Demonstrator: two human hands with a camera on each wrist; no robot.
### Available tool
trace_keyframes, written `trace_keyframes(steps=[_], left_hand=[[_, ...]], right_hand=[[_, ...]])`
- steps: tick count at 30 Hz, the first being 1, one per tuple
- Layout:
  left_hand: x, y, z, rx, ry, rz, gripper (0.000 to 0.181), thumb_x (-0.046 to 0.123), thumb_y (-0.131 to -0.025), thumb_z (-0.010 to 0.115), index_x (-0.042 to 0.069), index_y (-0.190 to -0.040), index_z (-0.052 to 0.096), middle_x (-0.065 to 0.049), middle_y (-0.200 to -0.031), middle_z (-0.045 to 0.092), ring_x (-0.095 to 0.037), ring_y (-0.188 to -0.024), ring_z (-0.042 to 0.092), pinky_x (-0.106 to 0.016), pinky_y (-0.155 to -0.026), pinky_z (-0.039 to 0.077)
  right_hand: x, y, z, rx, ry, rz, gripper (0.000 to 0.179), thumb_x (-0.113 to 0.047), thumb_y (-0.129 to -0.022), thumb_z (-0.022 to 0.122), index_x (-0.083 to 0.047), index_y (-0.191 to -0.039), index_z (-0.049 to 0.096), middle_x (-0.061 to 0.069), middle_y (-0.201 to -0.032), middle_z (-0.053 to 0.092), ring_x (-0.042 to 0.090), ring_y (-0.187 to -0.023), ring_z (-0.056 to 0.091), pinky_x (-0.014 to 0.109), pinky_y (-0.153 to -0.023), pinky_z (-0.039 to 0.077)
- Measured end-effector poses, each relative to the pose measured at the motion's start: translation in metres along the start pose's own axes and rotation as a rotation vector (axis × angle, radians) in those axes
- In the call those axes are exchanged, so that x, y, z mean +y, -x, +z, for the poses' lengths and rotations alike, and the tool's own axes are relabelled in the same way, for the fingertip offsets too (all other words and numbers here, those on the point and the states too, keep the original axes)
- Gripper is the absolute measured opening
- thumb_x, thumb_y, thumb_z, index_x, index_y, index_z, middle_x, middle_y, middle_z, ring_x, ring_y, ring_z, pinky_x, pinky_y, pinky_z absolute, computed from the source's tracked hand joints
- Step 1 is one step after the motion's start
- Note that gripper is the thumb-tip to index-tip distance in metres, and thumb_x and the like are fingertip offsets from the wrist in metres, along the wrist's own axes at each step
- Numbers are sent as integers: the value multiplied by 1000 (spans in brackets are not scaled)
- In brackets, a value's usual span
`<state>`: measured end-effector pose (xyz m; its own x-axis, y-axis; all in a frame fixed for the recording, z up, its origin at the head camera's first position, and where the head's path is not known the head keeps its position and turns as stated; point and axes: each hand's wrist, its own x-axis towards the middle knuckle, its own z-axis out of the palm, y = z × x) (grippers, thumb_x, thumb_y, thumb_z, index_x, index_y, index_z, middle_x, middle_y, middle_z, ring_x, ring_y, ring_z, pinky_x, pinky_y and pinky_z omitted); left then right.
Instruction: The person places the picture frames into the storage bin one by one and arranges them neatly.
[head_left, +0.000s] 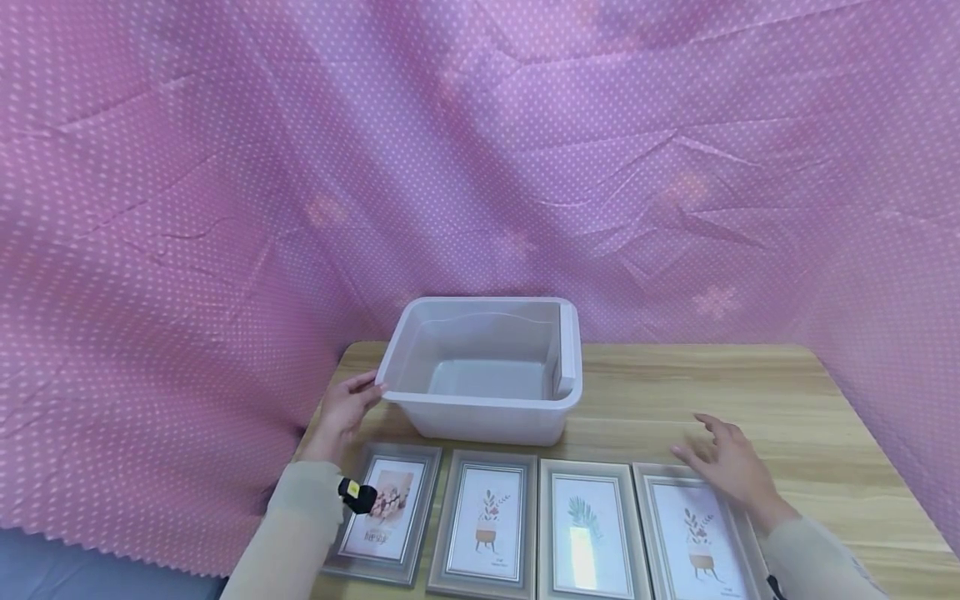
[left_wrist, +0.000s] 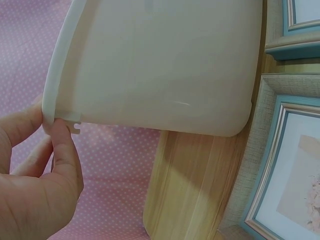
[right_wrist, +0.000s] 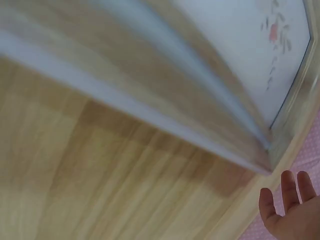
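Observation:
With thumb and fingers my left hand (head_left: 347,410) pinches the rim of a pale plastic storage bin (head_left: 480,422) at its near left corner. The left wrist view shows the thumb and fingertips on either side of that rim (left_wrist: 50,95). My right hand (head_left: 733,468) hovers over the top of the rightmost picture frame (head_left: 693,533), holding nothing, its fingers relaxed and spread. In the right wrist view that hand (right_wrist: 292,212) shows at the lower right, beside a corner of a frame (right_wrist: 220,120) that is partly blurred.
Three more silver-edged picture frames lie face up in the row: a photo print (head_left: 382,517), a vase print (head_left: 486,525) and a green leaf print (head_left: 588,533). A pale upright piece (head_left: 567,350) lines the bin's right side. Behind the wooden table (head_left: 675,375) hangs a pink dotted cloth (head_left: 480,167).

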<state>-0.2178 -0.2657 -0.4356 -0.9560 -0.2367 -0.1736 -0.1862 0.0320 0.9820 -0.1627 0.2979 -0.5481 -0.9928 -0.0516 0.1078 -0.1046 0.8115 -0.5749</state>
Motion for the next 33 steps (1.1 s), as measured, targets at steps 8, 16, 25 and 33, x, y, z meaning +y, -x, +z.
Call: trace_keyframes(steps=[8,16,25,33], left_hand=[[0,0,0,5,-33,-2,45,-3,-92,59,-9,-134,46,-26,-131,48,-15,-102,56,-21,-88,51],[0,2,0,5,-26,-4,45,-2,-91,60,-9,-133,47,-25,-127,51,-11,-95,59,-21,-86,52],[0,3,-2,1,-19,11,46,-2,-90,61,-10,-133,46,-19,-118,56,-8,-90,59,-20,-84,53],[-1,3,-2,1,-5,16,45,-3,-90,61,-12,-132,46,-11,-107,60,-5,-85,59,-19,-82,53]], right_hand=[[19,11,-7,-45,-76,21,82,-47,-90,62,2,-145,27,36,-131,35,55,-108,46,73,-79,40],[35,20,-15,-95,-147,30,85,-42,-89,66,5,-145,23,42,-129,36,58,-107,48,70,-82,43],[46,29,-24,-164,-158,43,84,-37,-85,72,6,-142,27,42,-121,47,49,-96,58,67,-77,47],[51,36,-26,-259,-286,153,92,-29,-79,79,5,-144,23,43,-124,43,44,-94,60,45,-68,58]])
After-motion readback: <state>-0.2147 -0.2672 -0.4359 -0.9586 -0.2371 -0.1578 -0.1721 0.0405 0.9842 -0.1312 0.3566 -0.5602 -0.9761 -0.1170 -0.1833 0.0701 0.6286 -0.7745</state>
